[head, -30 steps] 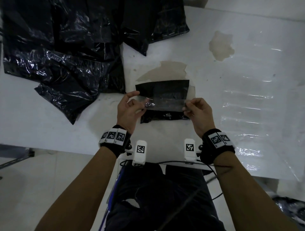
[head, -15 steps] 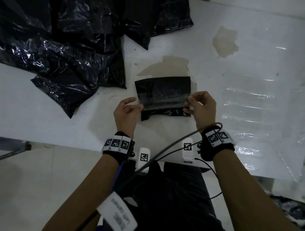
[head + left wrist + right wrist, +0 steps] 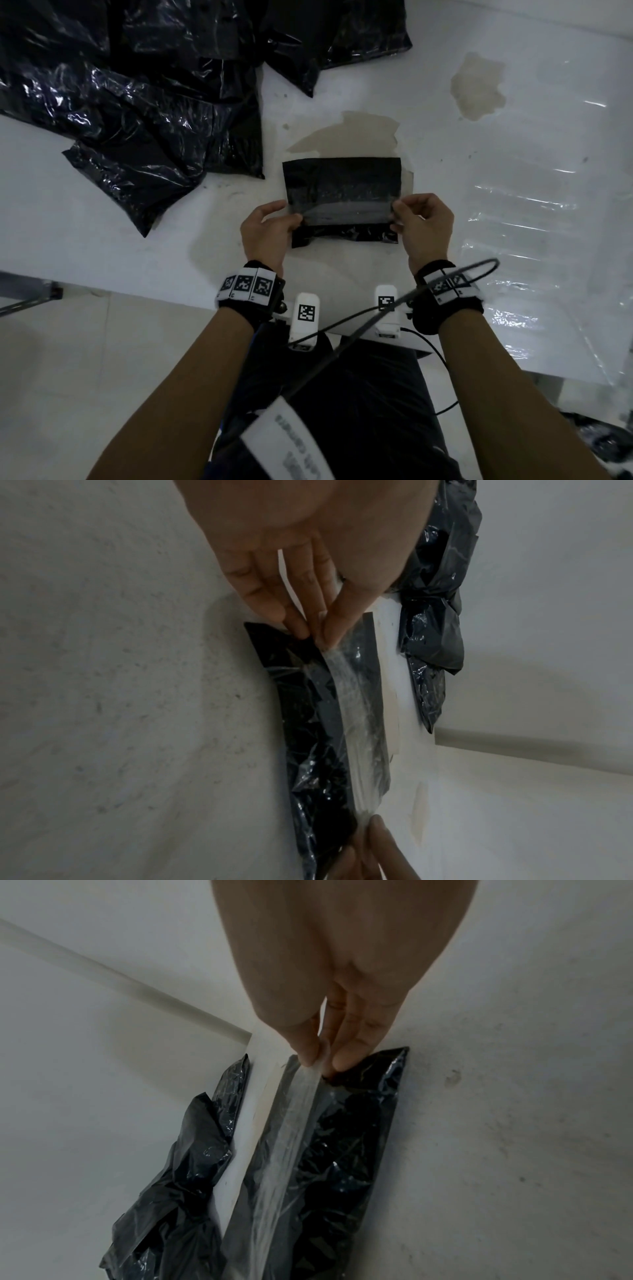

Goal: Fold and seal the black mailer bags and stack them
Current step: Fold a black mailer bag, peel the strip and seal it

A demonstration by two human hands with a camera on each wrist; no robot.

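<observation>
Both hands (image 3: 265,233) (image 3: 423,226) pinch the clear strip (image 3: 346,214) over a mailer bag (image 3: 342,181) — on a stained white table (image 3: 102,246)

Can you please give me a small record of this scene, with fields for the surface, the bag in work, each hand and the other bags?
surface: white table, with brown stains
bag in work: small folded black mailer bag lying flat at the near edge
strip: clear strip stretched across the bag between the two hands
left hand: pinches the strip's left end
right hand: pinches the strip's right end
other bags: crumpled heap of black bags, far left, apart from the folded one
seal: not yet pressed down
</observation>
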